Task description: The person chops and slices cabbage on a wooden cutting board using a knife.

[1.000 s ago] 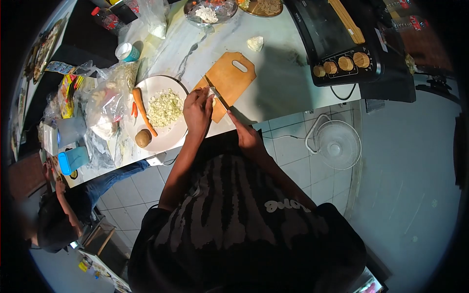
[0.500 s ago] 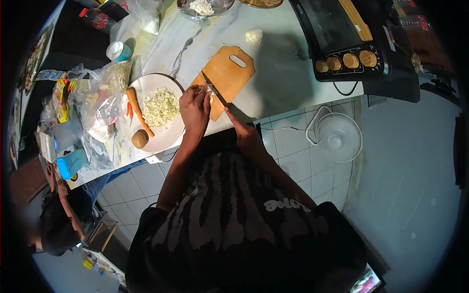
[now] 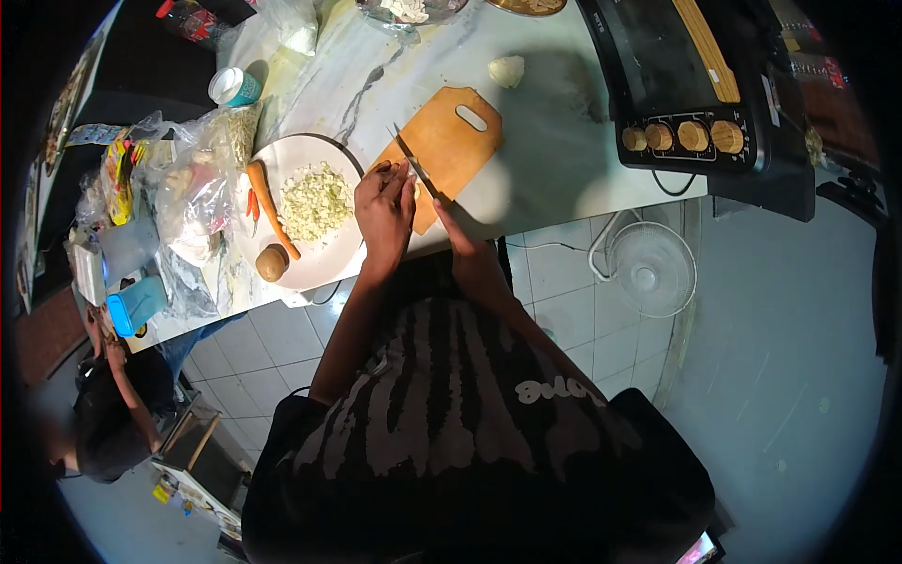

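Our left hand (image 3: 383, 209) bunches its fingers over a pale piece (image 3: 412, 170) on the cutting board (image 3: 455, 143), while our right hand (image 3: 473, 256) closes around the knife (image 3: 426, 180); its tip has moved farther past our left fingers, suggesting a slicing stroke under way, and the plate (image 3: 329, 260) of chopped bits (image 3: 317, 207) and a carrot (image 3: 270, 209) sits just beside our left hand

Likely home kitchen | toaster oven (image 3: 681, 89), cutting board (image 3: 449, 150), marbled counter (image 3: 564, 179)

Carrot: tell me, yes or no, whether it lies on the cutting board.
No, the carrot lies on the round plate, apart from the cutting board.
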`<state>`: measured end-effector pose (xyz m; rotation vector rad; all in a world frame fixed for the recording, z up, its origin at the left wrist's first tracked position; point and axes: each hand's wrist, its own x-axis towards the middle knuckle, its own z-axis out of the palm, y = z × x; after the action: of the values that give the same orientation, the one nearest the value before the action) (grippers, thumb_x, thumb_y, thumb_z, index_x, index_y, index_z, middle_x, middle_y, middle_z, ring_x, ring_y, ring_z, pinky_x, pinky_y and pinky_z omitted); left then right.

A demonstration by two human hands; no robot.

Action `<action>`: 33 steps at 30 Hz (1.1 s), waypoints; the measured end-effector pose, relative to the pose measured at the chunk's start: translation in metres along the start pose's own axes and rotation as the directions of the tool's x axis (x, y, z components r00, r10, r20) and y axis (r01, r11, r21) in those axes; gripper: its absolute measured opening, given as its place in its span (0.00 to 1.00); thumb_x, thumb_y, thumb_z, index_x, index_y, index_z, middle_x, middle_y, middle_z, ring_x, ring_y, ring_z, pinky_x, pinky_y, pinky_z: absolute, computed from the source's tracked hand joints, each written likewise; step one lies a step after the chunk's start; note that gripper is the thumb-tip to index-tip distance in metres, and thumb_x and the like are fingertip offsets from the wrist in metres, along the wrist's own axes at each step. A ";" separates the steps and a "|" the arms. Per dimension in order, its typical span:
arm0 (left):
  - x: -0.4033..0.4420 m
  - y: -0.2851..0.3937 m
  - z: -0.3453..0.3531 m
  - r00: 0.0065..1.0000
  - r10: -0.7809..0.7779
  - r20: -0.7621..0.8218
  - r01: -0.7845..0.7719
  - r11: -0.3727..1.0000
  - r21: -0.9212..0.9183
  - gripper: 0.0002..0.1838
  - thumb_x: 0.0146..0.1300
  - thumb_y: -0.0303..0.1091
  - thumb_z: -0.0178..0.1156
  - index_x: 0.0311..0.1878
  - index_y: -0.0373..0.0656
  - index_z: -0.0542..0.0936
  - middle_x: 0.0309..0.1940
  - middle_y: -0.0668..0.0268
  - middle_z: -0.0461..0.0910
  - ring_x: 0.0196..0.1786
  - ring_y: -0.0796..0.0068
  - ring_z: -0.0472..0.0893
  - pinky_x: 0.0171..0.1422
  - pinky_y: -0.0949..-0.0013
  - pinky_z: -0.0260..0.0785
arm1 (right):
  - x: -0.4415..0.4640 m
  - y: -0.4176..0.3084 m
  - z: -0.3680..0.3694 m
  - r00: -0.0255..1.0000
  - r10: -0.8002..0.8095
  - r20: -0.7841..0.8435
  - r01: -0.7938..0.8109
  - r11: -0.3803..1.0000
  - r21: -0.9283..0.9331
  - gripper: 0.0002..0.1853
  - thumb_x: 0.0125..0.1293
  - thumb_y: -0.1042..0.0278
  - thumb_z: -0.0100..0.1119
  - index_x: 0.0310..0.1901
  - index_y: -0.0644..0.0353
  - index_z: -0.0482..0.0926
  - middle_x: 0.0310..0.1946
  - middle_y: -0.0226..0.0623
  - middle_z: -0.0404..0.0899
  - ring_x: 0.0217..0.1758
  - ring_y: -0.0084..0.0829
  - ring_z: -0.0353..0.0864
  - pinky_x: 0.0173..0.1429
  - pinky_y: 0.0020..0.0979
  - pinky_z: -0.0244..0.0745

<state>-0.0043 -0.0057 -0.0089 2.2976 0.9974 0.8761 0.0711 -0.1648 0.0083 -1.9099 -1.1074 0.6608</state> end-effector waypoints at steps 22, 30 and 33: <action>0.031 -0.007 -0.039 0.892 -0.096 0.442 0.178 0.973 -0.149 0.10 0.57 0.31 0.75 0.42 0.41 0.88 0.31 0.60 0.82 0.31 0.67 0.80 0.37 0.66 0.73 | -0.007 0.013 -0.030 0.988 0.090 -0.125 -0.047 0.949 0.312 0.27 0.80 0.66 0.42 0.78 0.51 0.63 0.29 0.30 0.66 0.30 0.21 0.64 0.41 0.25 0.70; 0.073 0.028 -0.013 0.887 -0.070 0.456 0.283 0.863 -0.419 0.13 0.63 0.33 0.70 0.50 0.41 0.89 0.33 0.60 0.85 0.37 0.70 0.83 0.46 0.65 0.76 | 0.012 0.022 -0.064 0.900 0.370 -0.233 -0.250 0.873 0.418 0.24 0.81 0.71 0.39 0.76 0.57 0.66 0.63 0.41 0.77 0.35 0.24 0.69 0.44 0.27 0.73; 0.073 0.014 -0.015 0.943 0.227 0.245 -0.207 0.973 -0.107 0.17 0.58 0.24 0.62 0.52 0.44 0.86 0.46 0.58 0.84 0.51 0.51 0.79 0.57 0.56 0.74 | 0.012 0.026 -0.062 0.897 0.282 -0.340 -0.157 0.923 0.352 0.25 0.80 0.72 0.39 0.76 0.57 0.66 0.52 0.40 0.80 0.35 0.26 0.70 0.43 0.29 0.73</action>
<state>0.0298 0.0449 0.0368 2.4071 0.5964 0.6654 0.1353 -0.1857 0.0191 -1.7951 -0.5021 0.5164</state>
